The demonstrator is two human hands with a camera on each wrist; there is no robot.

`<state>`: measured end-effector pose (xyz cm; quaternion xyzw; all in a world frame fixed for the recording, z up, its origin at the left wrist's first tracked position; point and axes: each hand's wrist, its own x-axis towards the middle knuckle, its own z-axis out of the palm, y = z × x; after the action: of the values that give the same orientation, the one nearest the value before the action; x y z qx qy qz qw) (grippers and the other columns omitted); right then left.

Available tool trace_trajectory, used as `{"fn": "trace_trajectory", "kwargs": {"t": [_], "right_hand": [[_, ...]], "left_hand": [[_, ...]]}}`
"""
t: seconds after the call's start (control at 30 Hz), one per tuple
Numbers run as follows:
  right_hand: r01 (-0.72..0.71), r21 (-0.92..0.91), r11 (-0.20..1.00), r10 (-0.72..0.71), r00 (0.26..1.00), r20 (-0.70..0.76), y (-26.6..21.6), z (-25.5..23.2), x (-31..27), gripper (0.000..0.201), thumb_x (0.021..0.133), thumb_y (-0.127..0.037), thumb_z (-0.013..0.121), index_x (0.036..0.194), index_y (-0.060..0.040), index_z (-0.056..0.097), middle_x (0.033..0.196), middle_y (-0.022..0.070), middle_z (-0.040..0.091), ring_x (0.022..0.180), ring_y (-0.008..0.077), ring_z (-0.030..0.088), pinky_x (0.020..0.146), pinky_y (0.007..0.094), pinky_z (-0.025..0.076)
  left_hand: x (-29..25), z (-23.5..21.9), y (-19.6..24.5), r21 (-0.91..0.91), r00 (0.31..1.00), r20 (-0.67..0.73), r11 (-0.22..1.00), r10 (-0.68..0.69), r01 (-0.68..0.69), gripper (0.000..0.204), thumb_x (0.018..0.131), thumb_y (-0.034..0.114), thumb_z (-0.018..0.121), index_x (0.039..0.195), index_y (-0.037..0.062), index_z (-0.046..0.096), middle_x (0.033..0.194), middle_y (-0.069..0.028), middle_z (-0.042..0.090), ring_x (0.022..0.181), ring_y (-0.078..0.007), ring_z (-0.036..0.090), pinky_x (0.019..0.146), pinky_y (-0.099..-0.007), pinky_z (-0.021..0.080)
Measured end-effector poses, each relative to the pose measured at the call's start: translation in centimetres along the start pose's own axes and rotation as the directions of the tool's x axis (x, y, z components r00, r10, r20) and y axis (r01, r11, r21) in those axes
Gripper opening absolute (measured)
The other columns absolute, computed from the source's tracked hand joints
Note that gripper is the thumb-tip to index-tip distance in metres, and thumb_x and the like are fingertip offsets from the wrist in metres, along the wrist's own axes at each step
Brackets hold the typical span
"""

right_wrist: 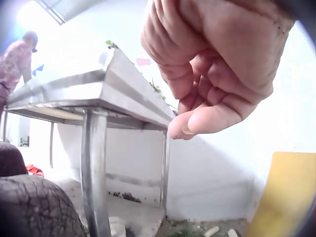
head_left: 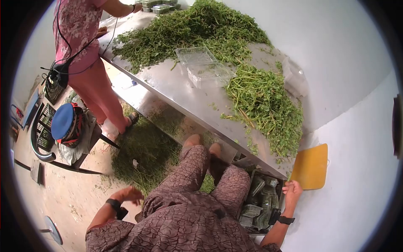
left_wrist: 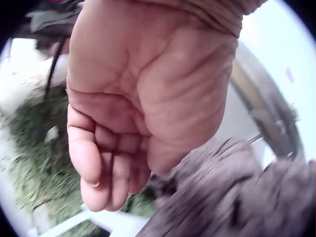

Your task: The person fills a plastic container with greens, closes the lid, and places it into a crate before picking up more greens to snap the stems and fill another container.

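Beside the wearer's lap hangs the left hand [head_left: 128,194], with nothing in it. Its palm and loosely bent fingers [left_wrist: 116,173] show in the left wrist view. Past the table's near corner is the right hand [head_left: 294,194], its fingers curled. In the right wrist view the thumb and index fingertip [right_wrist: 180,126] meet, with no object visible between them. Leafy green stems lie on the metal table [head_left: 184,94] in a large pile [head_left: 201,25] and a smaller heap [head_left: 266,96]. A clear hinged plastic box [head_left: 205,69] stands opened between them.
Left of the right forearm, a crate [head_left: 255,230] holds several clear boxes [head_left: 252,210]. A yellow board [head_left: 310,168] leans on the wall. Stacked clear trays [head_left: 294,77] stand behind the heap. Another person [head_left: 90,63] works at the far end. Greens [head_left: 142,155] cover the floor.
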<state>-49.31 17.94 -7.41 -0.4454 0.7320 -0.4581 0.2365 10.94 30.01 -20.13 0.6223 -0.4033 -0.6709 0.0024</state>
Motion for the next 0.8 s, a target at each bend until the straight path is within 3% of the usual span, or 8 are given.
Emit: {"fn": "trace_trajectory", "kwargs": {"t": [0.07,0.13,0.23,0.33,0.47,0.53,0.57,0.8], "right_hand": [[0.040,0.020,0.999,-0.039,0.999,-0.032,-2.6,1.1,-0.1,0.015,0.094,-0.009,0.049,0.096,-0.0007,0.061,0.081,0.0049,0.063,0.056,0.0095,0.056,0.053,0.0214,0.044],[0.197,0.013,0.980,-0.196,0.978,-0.065,-5.9,2.4,-0.8,0.013,0.092,-0.010,0.052,0.093,0.0002,0.061,0.076,0.0047,0.062,0.055,0.0098,0.055,0.052,0.0222,0.043],[0.276,-0.200,0.940,-0.300,0.949,-0.101,-9.1,3.6,-1.2,0.013,0.091,-0.010,0.055,0.088,0.0015,0.061,0.067,0.0047,0.060,0.055,0.0099,0.055,0.051,0.0238,0.042],[0.391,-0.403,0.828,-0.489,0.854,-0.177,-9.9,4.2,-1.1,0.015,0.089,-0.010,0.056,0.083,0.0024,0.061,0.061,0.0055,0.059,0.054,0.0098,0.055,0.050,0.0252,0.042],[0.336,-0.238,0.911,-0.383,0.903,-0.193,-13.5,5.7,-2.0,0.016,0.089,-0.010,0.056,0.080,0.0024,0.061,0.062,0.0054,0.060,0.053,0.0094,0.054,0.050,0.0251,0.042],[0.311,0.084,0.947,-0.310,0.950,-0.023,-13.7,6.6,-1.7,0.017,0.089,-0.010,0.055,0.080,0.0023,0.062,0.066,0.0054,0.062,0.051,0.0085,0.052,0.049,0.0237,0.042],[0.310,0.080,0.947,-0.308,0.951,-0.038,-13.5,7.1,-1.7,0.017,0.089,-0.010,0.055,0.080,0.0023,0.062,0.066,0.0054,0.062,0.051,0.0085,0.052,0.049,0.0237,0.042],[0.261,0.250,0.932,-0.277,0.960,0.029,-12.3,9.2,-0.6,0.017,0.089,-0.010,0.053,0.078,0.0004,0.061,0.067,0.0030,0.061,0.050,0.0053,0.048,0.049,0.0207,0.039]], "left_hand": [[-1.4,-4.0,7.2,0.185,0.902,-0.108,0.900,0.418,-0.395,0.023,0.091,0.023,0.058,0.094,0.0027,0.067,0.070,-0.0074,0.068,0.061,-0.0136,0.064,0.057,-0.0270,0.051],[-4.4,-5.7,15.1,0.151,0.724,-0.320,0.787,0.611,-0.598,0.022,0.090,0.022,0.059,0.088,0.0006,0.065,0.068,-0.0067,0.064,0.060,-0.0141,0.062,0.055,-0.0274,0.049],[-6.6,-7.7,23.5,0.445,0.273,-0.482,0.501,0.832,-0.743,0.017,0.090,0.015,0.058,0.087,-0.0009,0.063,0.071,-0.0083,0.062,0.062,-0.0160,0.061,0.055,-0.0296,0.048],[-5.6,-9.4,28.8,0.800,-0.243,-0.371,0.176,0.896,-0.573,0.013,0.084,0.006,0.060,0.096,0.0004,0.063,0.087,-0.0120,0.063,0.071,-0.0233,0.062,0.062,-0.0307,0.050],[-3.3,-9.3,33.9,0.741,-0.258,-0.352,0.100,0.900,-0.664,0.027,0.082,0.004,0.061,0.109,0.0048,0.060,0.107,-0.0145,0.061,0.078,-0.0292,0.063,0.069,-0.0328,0.051],[-0.6,-9.3,35.5,0.726,-0.261,-0.353,0.087,0.899,-0.682,0.048,0.080,-0.005,0.059,0.125,0.0107,0.053,0.124,-0.0142,0.053,0.065,-0.0192,0.057,0.060,-0.0295,0.047],[0.4,-9.4,35.9,0.718,-0.179,-0.360,0.149,0.916,-0.680,0.047,0.082,-0.002,0.057,0.127,0.0112,0.051,0.128,-0.0139,0.052,0.072,-0.0240,0.060,0.066,-0.0329,0.049],[3.6,-9.3,35.7,0.772,-0.166,-0.356,0.190,0.919,-0.606,0.038,0.081,0.002,0.055,0.117,0.0120,0.058,0.115,-0.0120,0.056,0.085,-0.0286,0.061,0.076,-0.0361,0.049]]}}
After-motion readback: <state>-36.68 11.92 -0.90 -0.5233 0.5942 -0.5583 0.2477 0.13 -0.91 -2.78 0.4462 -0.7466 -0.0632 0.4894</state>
